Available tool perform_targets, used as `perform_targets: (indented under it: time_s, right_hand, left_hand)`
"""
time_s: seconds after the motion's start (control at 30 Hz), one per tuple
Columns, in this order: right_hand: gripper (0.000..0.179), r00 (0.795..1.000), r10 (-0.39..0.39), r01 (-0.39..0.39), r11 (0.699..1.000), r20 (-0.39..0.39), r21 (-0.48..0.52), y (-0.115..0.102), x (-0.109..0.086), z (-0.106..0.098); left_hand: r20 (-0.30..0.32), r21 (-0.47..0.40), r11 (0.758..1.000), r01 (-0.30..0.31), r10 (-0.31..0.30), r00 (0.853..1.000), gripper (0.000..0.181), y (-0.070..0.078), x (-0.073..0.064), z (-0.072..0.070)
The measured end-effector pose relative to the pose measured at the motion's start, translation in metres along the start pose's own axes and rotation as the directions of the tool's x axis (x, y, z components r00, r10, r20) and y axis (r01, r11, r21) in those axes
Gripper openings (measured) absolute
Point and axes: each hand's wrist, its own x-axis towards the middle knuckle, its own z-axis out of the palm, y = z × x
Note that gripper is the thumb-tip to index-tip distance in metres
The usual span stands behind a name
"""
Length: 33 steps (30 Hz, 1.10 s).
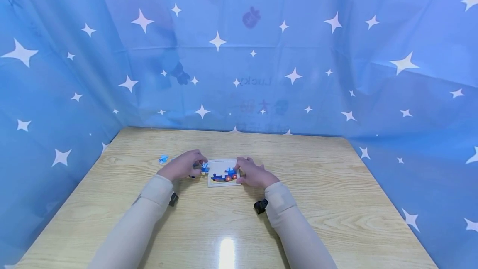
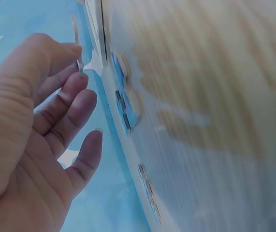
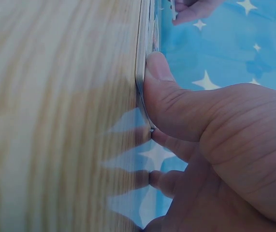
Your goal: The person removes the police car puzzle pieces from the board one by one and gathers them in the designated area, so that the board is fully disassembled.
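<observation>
A white-framed jigsaw puzzle board (image 1: 218,184) lies flat on the table, several joined pieces inside it forming a blue vehicle with orange wheels (image 1: 225,176). Left of the frame, my left hand (image 1: 186,165) pinches a small blue-and-white puzzle piece (image 1: 204,167) between thumb and fingers. In the left wrist view that piece (image 2: 75,30) stands edge-on above the table, its other fingers loosely bent. At the board's right side, my right hand (image 1: 254,173) holds the edge. The right wrist view has its thumb (image 3: 163,89) on the frame and other fingertips down on the table.
A loose light-blue puzzle piece (image 1: 163,159) lies left of my left hand. In the left wrist view, blue pieces (image 2: 126,94) and a further piece (image 2: 149,193) rest on the wooden table (image 1: 321,169). A blue star-patterned curtain (image 1: 257,90) hangs around the table.
</observation>
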Motion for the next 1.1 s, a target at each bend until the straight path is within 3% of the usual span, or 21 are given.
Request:
perform_targets:
  time_s: [0.5, 0.9, 1.1]
  right_hand:
    - [0.02, 1.0, -0.012, 0.012, 1.0, -0.002, 0.015, 0.002, 0.0, 0.001]
    - [0.025, 1.0, -0.018, 0.018, 1.0, -0.003, -0.002, -0.002, -0.003, 0.0]
    - [0.023, 1.0, -0.022, 0.022, 1.0, -0.002, 0.008, -0.001, -0.004, 0.0]
  left_hand:
    - [-0.028, -0.01, 1.0, 0.007, -0.007, 1.0, 0.042, -0.012, -0.013, -0.005]
    - [-0.033, -0.076, 0.997, 0.027, -0.029, 0.999, 0.047, -0.024, -0.027, -0.012]
    - [-0.056, -0.051, 0.999, 0.012, -0.015, 0.998, 0.045, -0.033, -0.034, -0.012]
